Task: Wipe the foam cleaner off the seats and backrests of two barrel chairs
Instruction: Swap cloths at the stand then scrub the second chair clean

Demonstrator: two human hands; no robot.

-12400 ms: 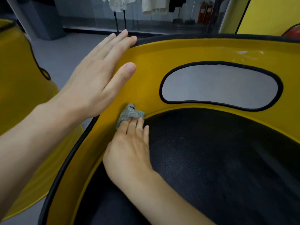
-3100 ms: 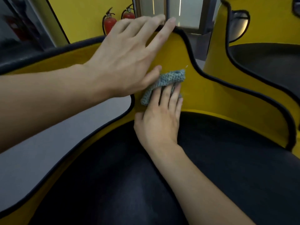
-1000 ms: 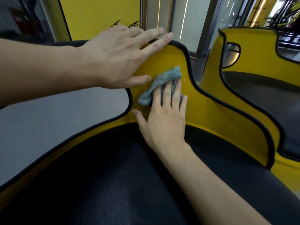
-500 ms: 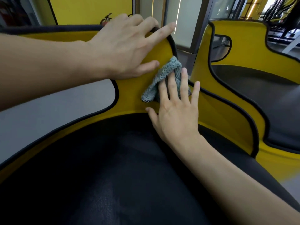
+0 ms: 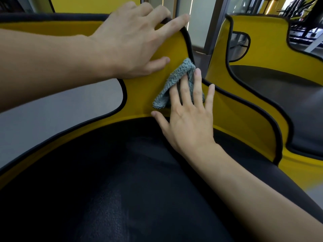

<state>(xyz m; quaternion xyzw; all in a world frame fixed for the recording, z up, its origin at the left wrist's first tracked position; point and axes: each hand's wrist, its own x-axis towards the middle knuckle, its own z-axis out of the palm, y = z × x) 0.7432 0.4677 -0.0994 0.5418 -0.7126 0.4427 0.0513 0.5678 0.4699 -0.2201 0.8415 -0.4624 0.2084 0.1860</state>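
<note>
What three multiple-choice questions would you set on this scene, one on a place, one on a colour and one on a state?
1. Where is the grey-green knitted cloth?
A. Draped over the backrest's top edge
B. Against the yellow inner face of the near chair's backrest, under the right hand
C. Bunched in the left hand

2. What colour is the edge trim of that backrest?
A. Black
B. White
C. Red

3. How does the left hand lie?
A. Clenched round the cloth
B. Hanging clear of the chair
C. Fingers over the backrest's top edge, thumb on the yellow face

Answers:
1. B: the right hand's straight fingers press the cloth flat on the yellow face.
2. A: a black line borders the yellow.
3. C: the left hand rests on the chair and holds no cloth.
</note>
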